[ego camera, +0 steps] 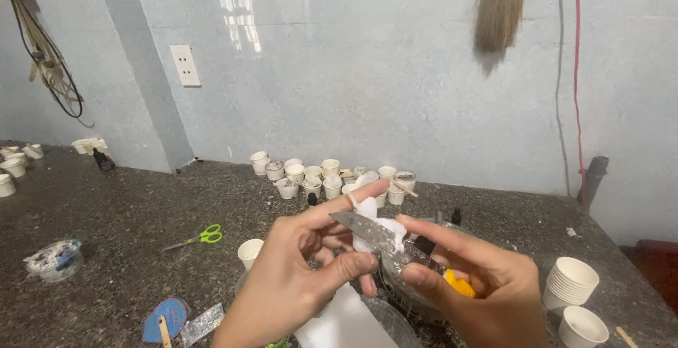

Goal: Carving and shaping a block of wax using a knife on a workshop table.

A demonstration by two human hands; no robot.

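Note:
My right hand (pixel 477 288) grips a knife by its yellow handle (pixel 460 284); the steel blade (pixel 371 233) points up and to the left. My left hand (pixel 296 270) pinches a crumpled white tissue (pixel 374 224) against the blade, thumb under it and forefinger stretched over it. Both hands are held above the dark speckled counter (pixel 127 214), low in the middle of the view. Below the hands lies a white sheet (pixel 342 323), beside a clear round container (pixel 402 295) that the hands partly hide.
Several small white paper cups (pixel 325 175) cluster by the back wall, with more cups (pixel 15 164) at far left. A stack of cups (pixel 571 283) stands at right, one cup (pixel 249 252) near my left hand. Green-handled scissors (pixel 201 236), a blue tape reel (pixel 166 317) and a clear tub (pixel 55 258) lie at left.

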